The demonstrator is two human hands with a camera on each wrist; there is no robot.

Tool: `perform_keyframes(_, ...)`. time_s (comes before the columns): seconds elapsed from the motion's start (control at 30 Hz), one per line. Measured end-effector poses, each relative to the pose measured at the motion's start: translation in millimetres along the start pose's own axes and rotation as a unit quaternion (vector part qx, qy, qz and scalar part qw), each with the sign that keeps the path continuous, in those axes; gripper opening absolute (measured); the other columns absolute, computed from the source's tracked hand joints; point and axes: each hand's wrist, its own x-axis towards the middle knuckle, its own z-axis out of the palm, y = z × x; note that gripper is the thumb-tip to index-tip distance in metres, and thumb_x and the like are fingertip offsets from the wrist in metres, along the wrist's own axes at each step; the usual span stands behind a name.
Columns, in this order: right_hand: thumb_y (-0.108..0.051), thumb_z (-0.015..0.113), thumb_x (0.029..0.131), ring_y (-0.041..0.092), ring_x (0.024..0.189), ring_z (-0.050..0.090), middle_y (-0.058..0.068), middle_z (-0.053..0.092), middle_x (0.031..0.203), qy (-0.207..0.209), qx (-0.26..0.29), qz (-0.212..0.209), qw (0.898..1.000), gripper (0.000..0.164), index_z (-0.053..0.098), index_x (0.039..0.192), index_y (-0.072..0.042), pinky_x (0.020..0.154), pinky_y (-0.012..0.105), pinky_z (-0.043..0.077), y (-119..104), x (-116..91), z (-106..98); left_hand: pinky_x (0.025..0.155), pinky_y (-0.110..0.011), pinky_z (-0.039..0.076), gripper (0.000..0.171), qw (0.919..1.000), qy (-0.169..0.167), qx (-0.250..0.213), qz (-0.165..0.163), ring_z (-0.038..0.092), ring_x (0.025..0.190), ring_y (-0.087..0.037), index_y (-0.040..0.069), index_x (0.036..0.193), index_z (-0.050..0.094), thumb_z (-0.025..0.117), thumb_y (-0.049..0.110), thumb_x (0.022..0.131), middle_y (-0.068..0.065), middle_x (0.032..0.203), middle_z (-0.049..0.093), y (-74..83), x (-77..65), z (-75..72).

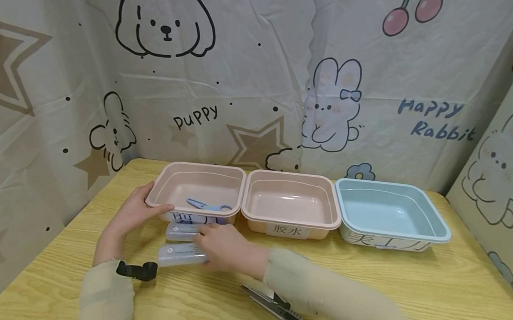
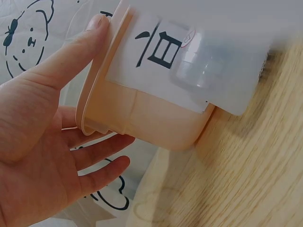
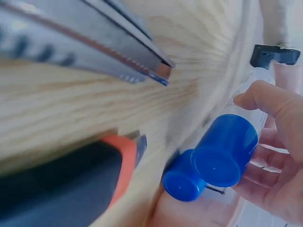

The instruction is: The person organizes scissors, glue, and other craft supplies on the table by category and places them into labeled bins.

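On my head feed I see the left hand (image 1: 134, 211) resting against the outer left side of the left pink tray (image 1: 163, 186), thumb laid on its front rim and fingers straight; it steadies the tray rather than clutching it. The left wrist view confirms this: palm (image 2: 33, 142) spread, thumb along the rim, fingers relaxed beneath.

The right hand (image 1: 226, 248) reaches across to two clear glue bottles (image 1: 182, 255) lying on the wooden table (image 1: 407, 279) just in front of that tray. From the right wrist camera the fingers curl around one bottle, whose blue cap (image 3: 225, 151) points at the lens (the second cap sits just beside it, lower).

Blue scissors (image 1: 208, 205) lie inside the left pink tray. The middle pink tray (image 1: 290, 222) and the blue tray (image 1: 426, 234) stand touching in a row. Two utility knives (image 1: 274, 310) lie near my right forearm.
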Motion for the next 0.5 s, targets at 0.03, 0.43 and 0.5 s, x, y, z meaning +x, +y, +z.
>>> perform_keyframes(0.03, -0.05, 0.07, 0.069, 0.009, 0.075, 0.056, -0.005, 0.056, 0.091, 0.003, 0.002, -0.003, 1.0, 0.043, 0.062, 0.098, -0.02, 0.058, 0.021, 0.047, 1.6, -3.4, -2.5, 0.096, -0.059, 0.032, 0.096, 1.0, 0.001, 0.0, -0.002, 0.039, 0.115, -0.04, -0.002, 0.143, 0.017, 0.066, 0.049, 0.077, -0.028, 0.134, 0.032, 0.2, -0.1, -0.2)
perform_keyframes(0.43, -0.037, 0.072, 0.072, 0.01, 0.078, 0.056, -0.003, 0.058, 0.093, 0.005, 0.058, 0.034, 0.998, 0.043, 0.061, 0.107, -0.014, 0.059, 0.024, 0.048, 29.9, -41.5, -33.6, 0.096, -0.06, 0.032, 0.095, 1.0, 0.003, 0.001, -0.002, 0.038, 0.116, -0.041, -0.003, 0.143, 0.016, 0.067, 0.044, 0.079, -0.029, 0.135, 0.03, 0.8, -0.1, 0.0)
perform_keyframes(0.5, -0.033, 0.071, 0.073, 0.011, 0.079, 0.057, -0.003, 0.059, 0.093, 0.019, 0.067, 0.043, 0.997, 0.041, 0.061, 0.107, -0.014, 0.061, 0.025, 0.05, 37.4, -45.7, -37.5, 0.097, -0.06, 0.031, 0.096, 1.0, 0.002, -0.001, -0.005, 0.037, 0.117, -0.041, -0.003, 0.144, 0.015, 0.067, 0.044, 0.079, -0.029, 0.136, 0.029, 0.9, -0.5, 0.2)
